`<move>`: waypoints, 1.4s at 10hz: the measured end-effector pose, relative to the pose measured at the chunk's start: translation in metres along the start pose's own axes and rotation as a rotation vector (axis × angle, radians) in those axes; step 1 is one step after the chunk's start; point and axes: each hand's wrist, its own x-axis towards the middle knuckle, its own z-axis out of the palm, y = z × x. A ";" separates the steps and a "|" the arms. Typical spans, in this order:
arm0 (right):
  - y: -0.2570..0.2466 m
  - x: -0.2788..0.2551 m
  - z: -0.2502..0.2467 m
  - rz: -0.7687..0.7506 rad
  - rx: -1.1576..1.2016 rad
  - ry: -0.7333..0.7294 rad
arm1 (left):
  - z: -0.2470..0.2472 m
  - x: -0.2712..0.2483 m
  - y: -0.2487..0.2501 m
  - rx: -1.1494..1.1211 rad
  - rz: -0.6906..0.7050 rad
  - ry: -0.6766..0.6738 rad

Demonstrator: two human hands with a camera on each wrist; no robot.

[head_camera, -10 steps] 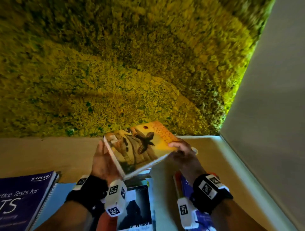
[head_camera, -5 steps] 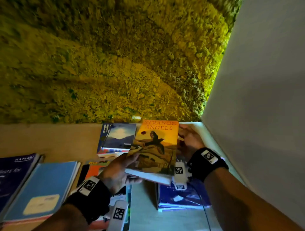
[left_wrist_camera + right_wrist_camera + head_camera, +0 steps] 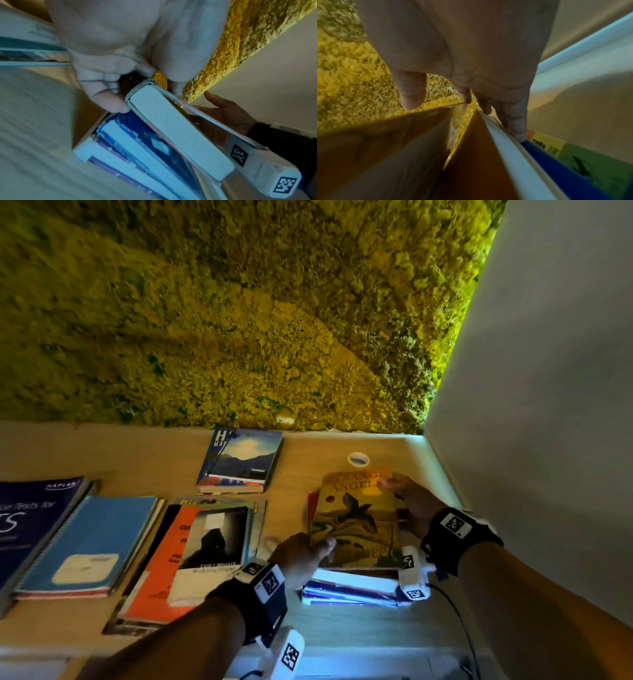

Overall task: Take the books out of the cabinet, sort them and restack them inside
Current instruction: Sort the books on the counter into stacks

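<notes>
Hands bracket the orange paperback [image 3: 356, 515], which sits on top of the blue stack [image 3: 349, 589] at the right of the wooden surface [image 3: 137, 453], near the white wall [image 3: 548, 405]. The left hand [image 3: 301, 556] pinches the book's near left corner, thumb over the cover, apparently to steer it square onto the pile. The right hand [image 3: 414, 505] lies along the far right edge with fingers fairly straight, steadying rather than clasping. Further piles lie to the left, which suggests sorting is under way: the dark-covered novel [image 3: 214, 542] and the spiral notebook [image 3: 85, 542].
</notes>
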 end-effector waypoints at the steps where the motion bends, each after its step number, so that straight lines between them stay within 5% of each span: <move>1: 0.009 -0.002 -0.004 0.041 -0.008 0.012 | 0.012 0.007 -0.011 0.281 0.086 0.071; 3: 0.023 0.001 -0.014 0.150 -0.453 0.066 | 0.032 0.019 -0.017 0.023 0.014 0.164; 4: 0.038 0.007 -0.011 0.142 -0.428 0.023 | 0.036 0.023 -0.018 -0.124 -0.058 0.204; 7: 0.026 0.021 -0.009 0.040 -0.565 -0.036 | 0.023 0.014 -0.016 -0.095 0.029 0.023; 8: 0.007 0.028 -0.006 -0.080 -0.642 0.222 | -0.009 0.019 -0.017 -0.134 0.018 -0.002; 9: -0.028 0.031 0.023 -0.222 -0.357 0.288 | -0.066 0.044 -0.028 -0.288 -0.006 0.085; 10: -0.052 0.036 0.080 -0.208 -0.111 0.121 | -0.125 0.075 -0.046 -0.421 -0.122 0.145; 12: -0.040 0.091 0.195 0.048 -0.123 -0.007 | -0.206 0.120 -0.092 -0.148 -0.105 0.298; 14: -0.015 0.159 0.239 0.030 -0.470 0.104 | -0.226 0.153 -0.123 -0.254 -0.137 0.259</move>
